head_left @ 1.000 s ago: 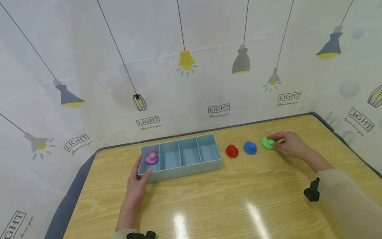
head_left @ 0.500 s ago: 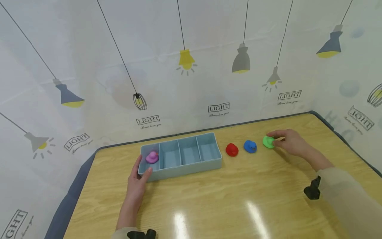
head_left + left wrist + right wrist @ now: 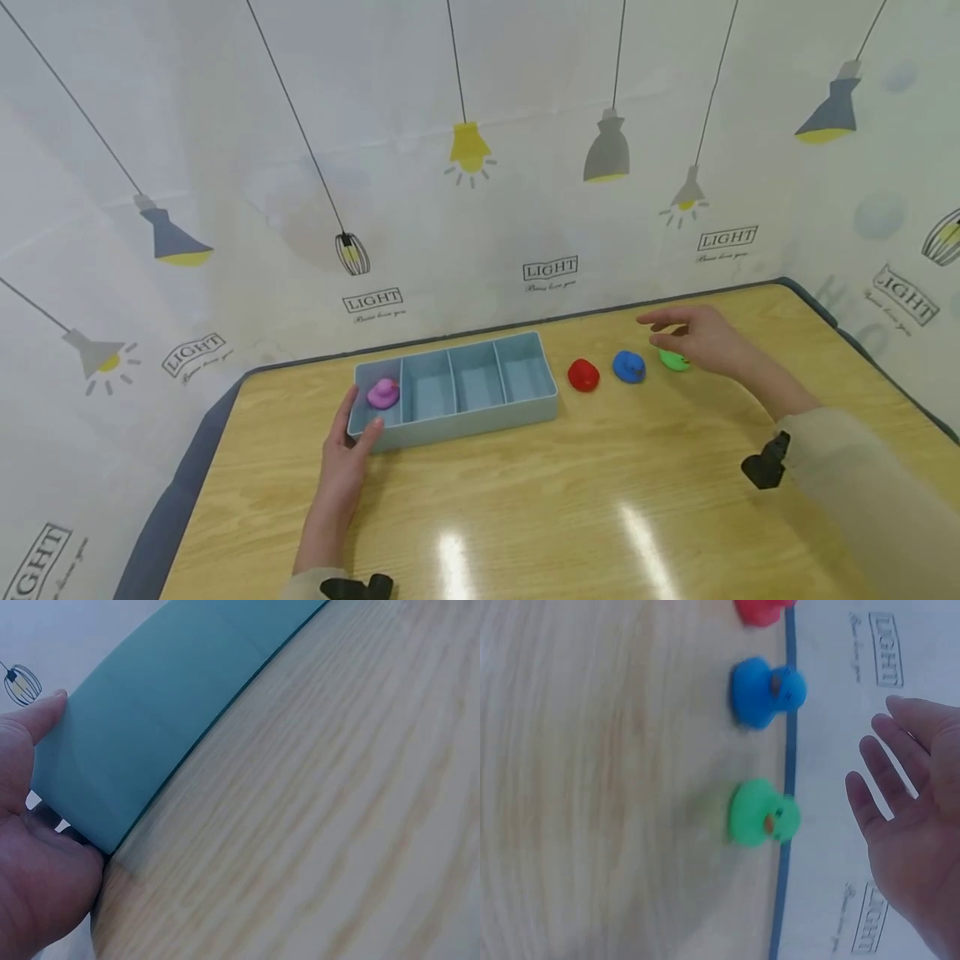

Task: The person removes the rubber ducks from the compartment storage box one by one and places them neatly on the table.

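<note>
My left hand (image 3: 341, 475) grips the left end of a pale blue tray (image 3: 465, 427) with several compartments. Its thumb lies at the front rim, and the other fingers go round the end wall. A purple rubber duck (image 3: 383, 394) sits in the leftmost compartment. Above and behind the green rubber duck (image 3: 673, 361), my right hand (image 3: 708, 340) is raised with loosely extended fingers and nothing in them. In the right wrist view a gap separates that hand (image 3: 922, 817) from the green duck (image 3: 754, 814). A blue rubber duck (image 3: 628, 367) and a red one (image 3: 583, 376) stand between tray and green duck.
The wooden table (image 3: 525, 508) has a dark edge (image 3: 600, 313) along the back. Right behind it hangs a white backdrop (image 3: 540, 200) printed with lamps. A black wrist camera (image 3: 767, 461) sits at the right cuff.
My right hand has let go of the green duck and risen up and to the left. The green duck stays on the table in its place. My left hand and the tray have not moved.
</note>
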A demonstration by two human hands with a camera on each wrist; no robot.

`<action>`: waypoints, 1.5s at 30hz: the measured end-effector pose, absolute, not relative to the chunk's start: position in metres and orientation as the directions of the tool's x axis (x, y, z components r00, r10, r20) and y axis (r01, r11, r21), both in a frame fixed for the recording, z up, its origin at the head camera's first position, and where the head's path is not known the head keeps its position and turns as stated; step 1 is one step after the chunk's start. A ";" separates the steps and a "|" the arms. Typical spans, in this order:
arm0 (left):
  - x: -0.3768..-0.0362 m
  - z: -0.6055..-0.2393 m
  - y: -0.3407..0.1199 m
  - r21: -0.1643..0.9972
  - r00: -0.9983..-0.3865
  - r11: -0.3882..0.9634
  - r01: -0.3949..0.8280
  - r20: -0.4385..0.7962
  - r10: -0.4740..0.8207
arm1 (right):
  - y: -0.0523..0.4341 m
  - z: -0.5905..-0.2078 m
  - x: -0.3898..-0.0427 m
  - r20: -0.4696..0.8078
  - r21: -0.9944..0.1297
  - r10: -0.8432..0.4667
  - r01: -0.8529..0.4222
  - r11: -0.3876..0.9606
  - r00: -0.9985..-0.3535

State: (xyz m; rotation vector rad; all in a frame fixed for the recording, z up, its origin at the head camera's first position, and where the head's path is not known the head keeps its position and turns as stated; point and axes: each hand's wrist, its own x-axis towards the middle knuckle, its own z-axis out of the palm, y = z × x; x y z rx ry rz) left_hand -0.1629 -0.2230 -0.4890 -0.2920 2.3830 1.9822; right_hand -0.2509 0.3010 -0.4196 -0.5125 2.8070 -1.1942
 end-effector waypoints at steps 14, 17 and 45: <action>-0.161 -0.494 -0.223 0.978 -0.984 0.144 -0.147 -0.130 -0.121 | 0.185 -0.405 -0.258 0.138 -0.807 -0.475 -0.377 0.455 -0.869; -0.163 -0.494 -0.220 0.981 -0.985 0.130 -0.144 -0.130 -0.114 | 0.162 -0.403 -0.259 0.138 -0.813 -0.508 -0.390 0.432 -0.850; -0.165 -0.489 -0.224 0.984 -0.984 0.089 -0.151 -0.141 -0.112 | -0.002 -0.412 -0.270 0.097 -0.844 -0.650 -0.408 0.347 -0.754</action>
